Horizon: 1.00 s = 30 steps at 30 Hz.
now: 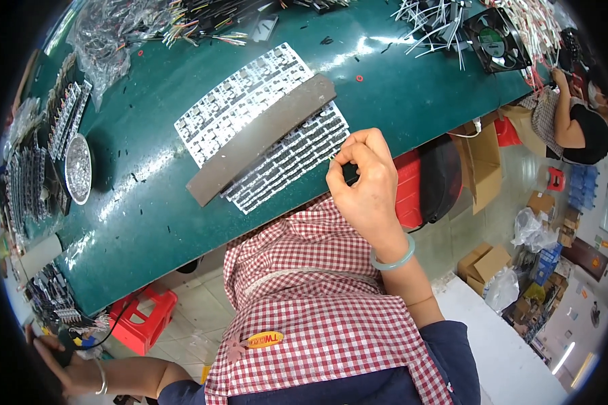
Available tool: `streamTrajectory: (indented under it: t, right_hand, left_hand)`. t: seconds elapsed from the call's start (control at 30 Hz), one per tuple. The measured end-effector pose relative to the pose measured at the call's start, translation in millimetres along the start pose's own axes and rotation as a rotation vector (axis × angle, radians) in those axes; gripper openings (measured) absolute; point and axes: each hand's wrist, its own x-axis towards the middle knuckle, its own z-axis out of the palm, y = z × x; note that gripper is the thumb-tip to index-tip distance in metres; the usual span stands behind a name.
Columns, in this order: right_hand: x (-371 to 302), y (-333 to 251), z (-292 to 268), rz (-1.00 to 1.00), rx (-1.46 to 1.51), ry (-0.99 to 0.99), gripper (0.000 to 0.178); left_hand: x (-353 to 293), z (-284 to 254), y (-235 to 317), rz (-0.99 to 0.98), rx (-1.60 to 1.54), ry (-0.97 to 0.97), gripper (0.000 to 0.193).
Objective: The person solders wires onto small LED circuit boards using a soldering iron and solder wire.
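My right hand (368, 182) is closed in a pinch at the right end of a board panel with dark rows (290, 158). Something tiny and pale shows at the fingertips, too small to name. Beyond lies a white circuit-board panel (213, 118) carrying small parts. A long grey-brown flat bar (260, 138) rests across both panels at a slant. At the far lower left, my left hand (64, 368) has its fingers around a dark object (66, 343), partly hidden and at the picture's dim rim. A black cable runs close by it.
A small bowl (78, 169) of clear bits stands left on the green table (155, 229), beside stacked board strips (30, 182). Wire bundles, white cable ties (432, 27) and a black fan (496, 40) lie at the back. Red stools (145, 320), cartons and another person (581, 128) are beyond the table edge.
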Motion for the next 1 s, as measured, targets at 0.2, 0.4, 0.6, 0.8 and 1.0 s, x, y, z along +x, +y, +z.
streamTrajectory:
  t: [0.2,0.4,0.6,0.8,1.0]
  right_hand:
    - [-3.0,0.7,2.9,-0.010,0.026,0.017,0.011]
    - [-3.8,-1.8,-0.9,0.008,0.069,-0.004,0.013]
    - [1.6,-1.0,-5.1,0.021,0.035,-0.035,0.014]
    - [19.5,-9.2,-30.6,0.044,0.022,-0.165,0.008]
    - [125.5,-16.7,-47.6,-0.274,-0.029,-0.002,0.004]
  left_hand:
    - [-34.0,94.9,36.4,-0.562,-0.676,0.078,0.028]
    - [-41.3,129.0,46.1,-0.619,-0.806,0.083,0.026]
    - [-48.9,135.9,47.3,-0.697,-0.817,0.091,0.025]
    - [-57.2,141.3,50.2,-0.753,-0.839,0.121,0.026]
    - [-61.7,147.3,56.4,-0.769,-0.726,0.188,0.027]
